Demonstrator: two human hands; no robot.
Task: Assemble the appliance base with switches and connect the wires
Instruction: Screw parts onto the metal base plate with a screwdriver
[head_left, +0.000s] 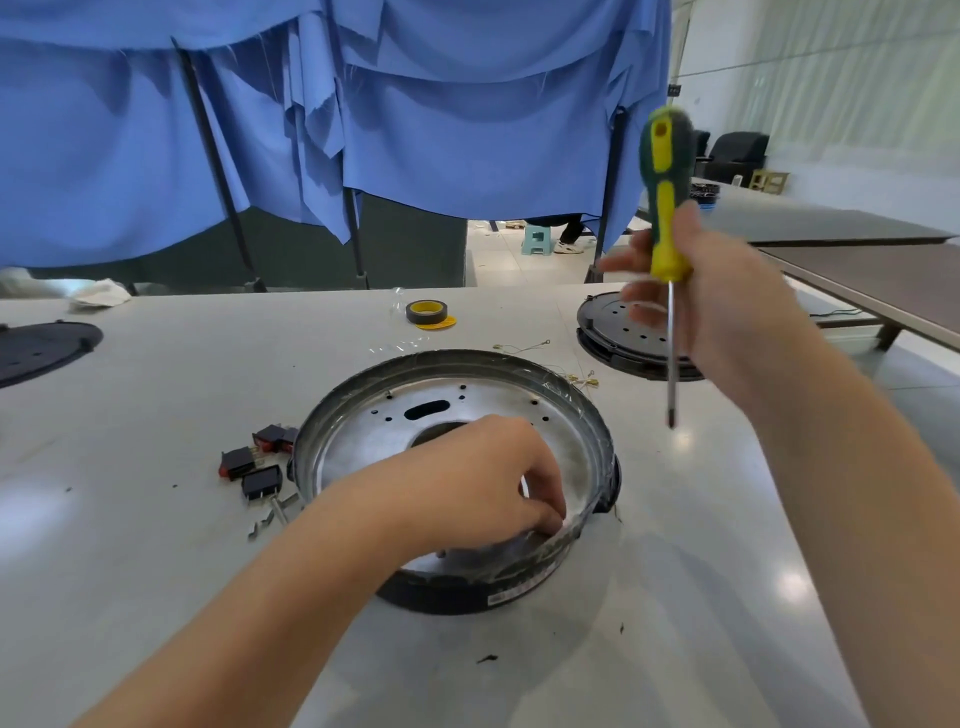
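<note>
While it sits mid-desk, the round black-rimmed appliance base with a silver metal pan (457, 415) reads as stiff, light sheet metal, film-wrapped and likely slippery; best gripped at its rim. Left hand (483, 478) curls inside its near edge, pinching something unclear. Right hand (711, 291), above-right, grips a green-yellow screwdriver (667, 208). Three black rocker switches (254, 462) lie left of it.
</note>
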